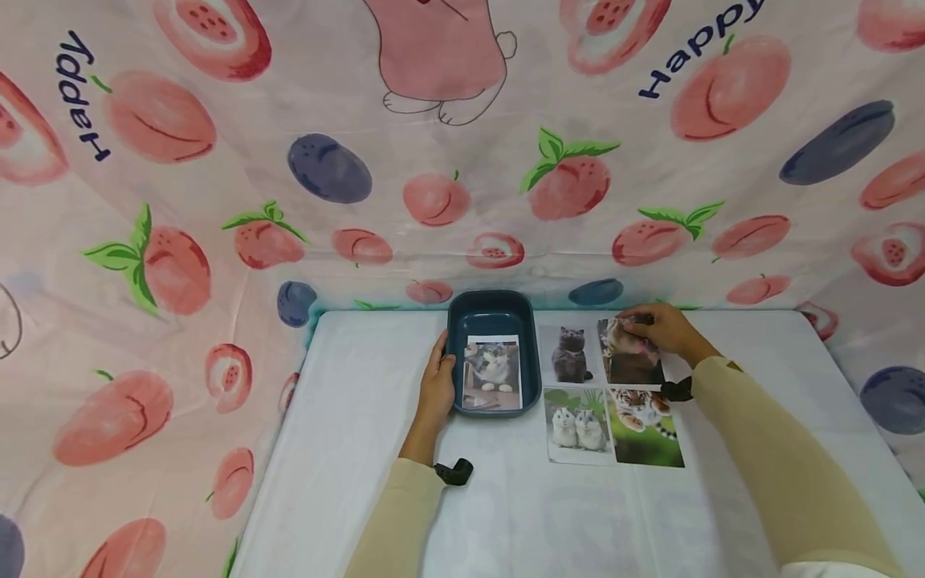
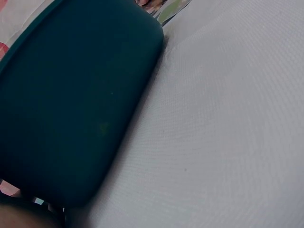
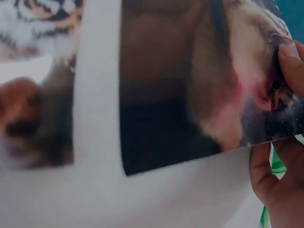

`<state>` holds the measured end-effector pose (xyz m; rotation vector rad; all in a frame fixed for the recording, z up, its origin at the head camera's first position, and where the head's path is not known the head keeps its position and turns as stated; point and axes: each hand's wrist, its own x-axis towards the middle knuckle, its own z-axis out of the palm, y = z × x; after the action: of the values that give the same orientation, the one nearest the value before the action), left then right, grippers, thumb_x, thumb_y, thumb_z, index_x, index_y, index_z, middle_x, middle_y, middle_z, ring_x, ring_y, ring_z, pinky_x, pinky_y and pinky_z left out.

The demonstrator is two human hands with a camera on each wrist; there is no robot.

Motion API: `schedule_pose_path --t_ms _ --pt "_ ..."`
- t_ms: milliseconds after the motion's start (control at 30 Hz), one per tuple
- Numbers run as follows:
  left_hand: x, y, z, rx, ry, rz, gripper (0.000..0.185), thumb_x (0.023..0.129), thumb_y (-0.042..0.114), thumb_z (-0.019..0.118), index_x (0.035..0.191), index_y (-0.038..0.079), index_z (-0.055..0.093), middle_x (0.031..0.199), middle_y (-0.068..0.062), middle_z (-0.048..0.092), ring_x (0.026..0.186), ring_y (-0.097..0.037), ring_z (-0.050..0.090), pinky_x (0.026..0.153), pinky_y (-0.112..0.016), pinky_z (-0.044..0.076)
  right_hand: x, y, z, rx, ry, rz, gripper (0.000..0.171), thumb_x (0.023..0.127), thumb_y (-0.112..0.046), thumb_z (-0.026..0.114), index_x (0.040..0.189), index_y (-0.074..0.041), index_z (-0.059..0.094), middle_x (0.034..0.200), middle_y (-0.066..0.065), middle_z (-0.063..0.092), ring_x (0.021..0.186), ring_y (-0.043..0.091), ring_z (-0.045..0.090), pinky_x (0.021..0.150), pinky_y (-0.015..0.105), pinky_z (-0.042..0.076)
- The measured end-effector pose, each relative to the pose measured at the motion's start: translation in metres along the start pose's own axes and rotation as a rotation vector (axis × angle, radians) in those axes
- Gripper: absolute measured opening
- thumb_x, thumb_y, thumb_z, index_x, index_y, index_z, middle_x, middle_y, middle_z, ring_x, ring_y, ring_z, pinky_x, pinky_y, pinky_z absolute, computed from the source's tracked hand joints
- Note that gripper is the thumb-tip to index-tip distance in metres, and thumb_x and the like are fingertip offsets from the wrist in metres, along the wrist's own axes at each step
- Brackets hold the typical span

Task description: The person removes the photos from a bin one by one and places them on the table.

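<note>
Photos: we count 4 on the white table (image 1: 347, 449), 1 in the teal tray (image 1: 491, 309). Right hand (image 1: 661, 329) pinches the far-right animal photo (image 1: 630, 361); left hand (image 1: 436, 389), fingers straight, rests against the tray's side.

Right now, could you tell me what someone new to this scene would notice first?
Probably the loud peach-print cloth draped behind and beside the white table. Next, the dark teal tray at the table's far edge, holding a cat photo, with the left hand resting against its side. Right of it, the right hand pinches the far corner of a dark animal photo.
</note>
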<state>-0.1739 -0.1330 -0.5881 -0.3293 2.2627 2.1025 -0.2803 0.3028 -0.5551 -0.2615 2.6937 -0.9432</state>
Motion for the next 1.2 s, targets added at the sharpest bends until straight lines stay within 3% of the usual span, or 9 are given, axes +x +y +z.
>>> schedule_pose_path --t_ms 167,333,500,700,967,1200 --pt "-0.001 0.001 0.001 0.005 0.004 0.0 0.051 0.11 0.025 0.041 0.157 0.042 0.036 0.168 0.002 0.03 0.157 -0.026 0.021 0.127 -0.054 0.019 0.001 -0.001 0.004 -0.04 0.024 0.017 0.036 0.102 -0.032 0.064 0.13 -0.011 0.07 0.127 0.024 0.064 0.095 0.032 0.063 0.078 0.045 0.052" --pt "0.0 0.002 0.001 0.003 0.005 0.002 0.051 0.11 0.025 0.042 0.158 0.04 0.036 0.168 0.002 0.03 0.157 -0.026 0.021 0.127 -0.053 0.019 0.0 -0.002 0.009 -0.053 0.078 0.008 0.03 0.099 -0.029 0.069 0.119 -0.007 0.074 0.118 0.023 0.069 0.103 0.039 0.063 0.087 0.056 0.051" --pt "-0.001 0.001 0.002 -0.001 -0.002 0.007 0.051 0.11 0.025 0.042 0.159 0.036 0.036 0.168 0.003 0.03 0.158 -0.026 0.019 0.127 -0.054 0.017 -0.002 -0.003 0.015 -0.08 0.14 -0.005 0.022 0.096 -0.024 0.072 0.108 -0.005 0.076 0.105 0.02 0.073 0.098 0.038 0.065 0.087 0.057 0.05" --pt "0.0 0.002 0.002 -0.001 0.005 0.009 0.05 0.109 0.025 0.042 0.157 0.041 0.037 0.168 0.002 0.03 0.158 -0.026 0.02 0.128 -0.053 0.017 -0.001 -0.004 0.018 -0.123 0.184 -0.011 0.024 0.093 -0.026 0.075 0.105 -0.005 0.075 0.097 0.017 0.074 0.089 0.035 0.065 0.082 0.055 0.05" --pt "-0.002 0.001 0.002 -0.001 0.007 0.0 0.051 0.109 0.025 0.041 0.158 0.039 0.037 0.168 0.002 0.031 0.158 -0.026 0.021 0.128 -0.052 0.017 -0.003 -0.004 0.023 -0.139 0.197 0.054 0.032 0.093 -0.032 0.074 0.11 -0.004 0.072 0.113 0.024 0.07 0.103 0.043 0.063 0.087 0.06 0.05" --pt "-0.001 0.0 0.0 -0.021 0.004 -0.015 0.049 0.11 0.028 0.041 0.156 0.042 0.037 0.168 0.004 0.03 0.158 -0.024 0.02 0.128 -0.052 0.017 -0.005 -0.028 0.024 -0.144 0.238 0.202 0.041 0.091 -0.043 0.074 0.112 -0.009 0.071 0.122 0.023 0.066 0.113 0.049 0.056 0.085 0.073 0.041"
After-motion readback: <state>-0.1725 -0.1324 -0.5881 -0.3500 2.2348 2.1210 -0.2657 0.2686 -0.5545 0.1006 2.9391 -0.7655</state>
